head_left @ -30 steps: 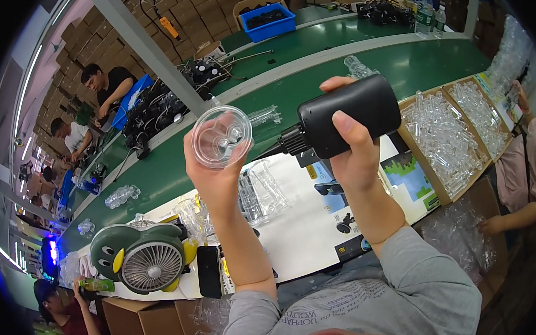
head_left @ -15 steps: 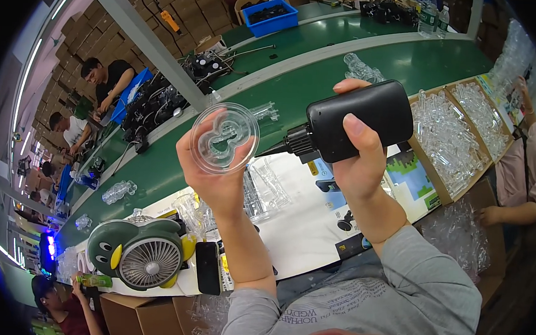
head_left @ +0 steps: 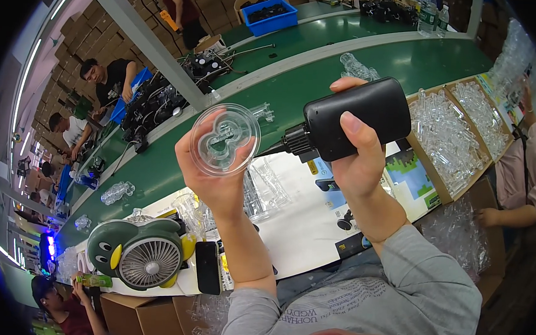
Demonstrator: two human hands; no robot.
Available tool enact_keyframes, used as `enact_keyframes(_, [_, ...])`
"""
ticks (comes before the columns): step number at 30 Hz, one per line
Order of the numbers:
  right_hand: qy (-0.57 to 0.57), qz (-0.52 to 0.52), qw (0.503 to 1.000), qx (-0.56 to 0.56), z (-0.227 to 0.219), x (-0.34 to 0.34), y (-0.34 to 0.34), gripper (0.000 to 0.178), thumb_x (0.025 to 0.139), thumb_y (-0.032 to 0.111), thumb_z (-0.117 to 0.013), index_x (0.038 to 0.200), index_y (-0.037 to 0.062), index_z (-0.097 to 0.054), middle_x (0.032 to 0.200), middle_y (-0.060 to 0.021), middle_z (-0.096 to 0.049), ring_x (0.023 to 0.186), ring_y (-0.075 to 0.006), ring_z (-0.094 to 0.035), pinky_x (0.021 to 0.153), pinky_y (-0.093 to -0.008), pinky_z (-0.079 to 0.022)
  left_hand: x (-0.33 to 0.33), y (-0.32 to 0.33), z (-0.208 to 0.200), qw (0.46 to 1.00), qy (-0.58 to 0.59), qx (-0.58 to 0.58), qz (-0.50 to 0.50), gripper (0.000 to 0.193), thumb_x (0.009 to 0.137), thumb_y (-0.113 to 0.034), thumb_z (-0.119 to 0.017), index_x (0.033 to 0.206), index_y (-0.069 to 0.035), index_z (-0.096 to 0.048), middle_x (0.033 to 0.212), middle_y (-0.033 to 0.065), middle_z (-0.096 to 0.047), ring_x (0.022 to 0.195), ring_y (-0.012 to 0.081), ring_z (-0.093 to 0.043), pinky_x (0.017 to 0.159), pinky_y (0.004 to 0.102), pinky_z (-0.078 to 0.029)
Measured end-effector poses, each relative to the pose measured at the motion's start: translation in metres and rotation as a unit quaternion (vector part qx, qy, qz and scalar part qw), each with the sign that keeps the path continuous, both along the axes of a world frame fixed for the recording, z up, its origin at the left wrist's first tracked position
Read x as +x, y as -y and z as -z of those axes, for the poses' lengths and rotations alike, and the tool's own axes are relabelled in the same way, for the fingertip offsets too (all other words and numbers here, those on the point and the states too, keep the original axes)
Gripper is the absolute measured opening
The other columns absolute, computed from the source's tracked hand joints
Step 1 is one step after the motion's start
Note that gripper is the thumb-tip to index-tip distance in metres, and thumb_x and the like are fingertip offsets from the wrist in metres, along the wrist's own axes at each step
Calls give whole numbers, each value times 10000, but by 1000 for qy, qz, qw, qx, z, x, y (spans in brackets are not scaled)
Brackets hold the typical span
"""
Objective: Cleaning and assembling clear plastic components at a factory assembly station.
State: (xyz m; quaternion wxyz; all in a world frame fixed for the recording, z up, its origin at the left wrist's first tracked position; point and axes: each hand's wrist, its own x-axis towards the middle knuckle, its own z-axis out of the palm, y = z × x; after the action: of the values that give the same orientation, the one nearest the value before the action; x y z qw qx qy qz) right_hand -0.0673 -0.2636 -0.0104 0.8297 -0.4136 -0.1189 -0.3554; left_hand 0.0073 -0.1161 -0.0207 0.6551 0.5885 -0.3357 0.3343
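Observation:
Raised over the bench, my left hand is closed round a clear plastic part with a round rim, its three-lobed hollow facing up. My right hand grips a black squeeze bottle lying sideways, its thin nozzle pointing left. The nozzle tip reaches the right side of the round rim; whether it touches cannot be made out. Beneath my hands, several clear plastic pieces lie on the white printed sheet.
A green penguin-shaped fan and a black phone stand at the left front. Cartons of clear plastic parts sit at the right, near another person's arm. More clear pieces lie on the green bench. A metal post rises behind.
My hands and the bottle have shifted only slightly, the nozzle staying beside the clear part. In the background, a person in dark red has come into view at the top.

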Motion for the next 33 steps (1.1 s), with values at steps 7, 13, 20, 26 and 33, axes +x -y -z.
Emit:
enact_keyframes(7, [25, -21, 998, 49, -1, 1, 1, 365, 726, 108, -617, 1054, 13, -486, 1049, -70, -523, 808, -129, -585, 686, -238, -504, 0, 1, 0, 1000, 10, 1, -1, 544, 596, 9, -782, 1033, -23, -460, 1049, 168, -566, 1018, 265, -564, 906, 356, -439])
enact_keyframes(13, [44, -4, 998, 45, -2, 2, 3, 354, 735, 102, -611, 1055, 14, -485, 1043, -69, -522, 795, -124, -583, 670, -236, -506, -1, 0, 0, 1000, 9, 6, 0, 549, 597, 8, -785, 1037, -20, -457, 1053, 171, -563, 1020, 264, -564, 905, 352, -443])
enact_keyframes(20, [34, 21, 999, 16, -3, 1, 5, 398, 746, 131, -555, 1091, -8, -411, 1080, -122, -476, 869, -195, -576, 771, -295, -509, 0, 0, 0, 1000, 15, 6, 0, 555, 599, 7, -784, 1046, -14, -456, 1057, 165, -563, 1017, 264, -565, 904, 353, -450])
enact_keyframes(26, [43, 27, 999, 18, -5, 0, 7, 390, 745, 123, -560, 1079, -8, -408, 1084, -131, -478, 872, -205, -577, 769, -301, -511, -2, 1, -1, 1000, 22, 12, -7, 556, 598, 6, -785, 1050, -9, -460, 1048, 165, -571, 1010, 263, -569, 898, 351, -457])
enact_keyframes(33, [33, 34, 999, 19, -4, 1, 10, 397, 744, 120, -555, 1090, -9, -410, 1078, -132, -482, 869, -199, -575, 766, -299, -512, -3, 2, -2, 999, 34, 29, -13, 552, 599, -5, -789, 1047, -5, -466, 1034, 168, -582, 995, 266, -577, 890, 356, -464])
